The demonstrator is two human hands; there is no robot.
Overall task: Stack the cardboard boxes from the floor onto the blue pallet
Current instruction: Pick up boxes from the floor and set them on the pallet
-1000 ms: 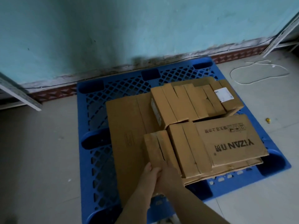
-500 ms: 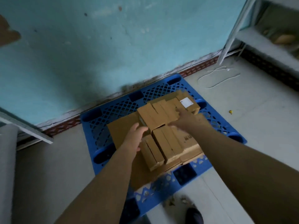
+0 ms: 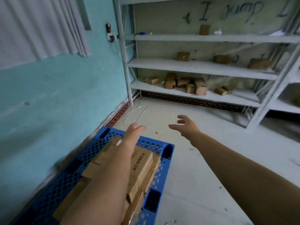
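Fingers [image 3: 181,118] of both the right hand [image 3: 186,125] and left hand [image 3: 134,132] spread loose, holding nothing, above the floor [image 3: 186,168]. Cardboard boxes [image 3: 142,166] sit stacked on one blue pallet [image 3: 155,143]; the left forearm hides their count. Blurred boxes litter the shelves [image 3: 194,93].

Turquoise wall [image 3: 56,98]; pale floor [image 3: 186,159]; white shelving [image 3: 194,67]; curtain [image 3: 40,25] upper left.

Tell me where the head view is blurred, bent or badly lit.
Head view: motion smear softens the blue pallet edge by the wall and the boxes on the shelving; wide-angle distortion bows the shelf posts and stretches both forearms; lighting is dim and flat, no glare; left hand and right hand read fairly sharp, the YIZAN box legible.
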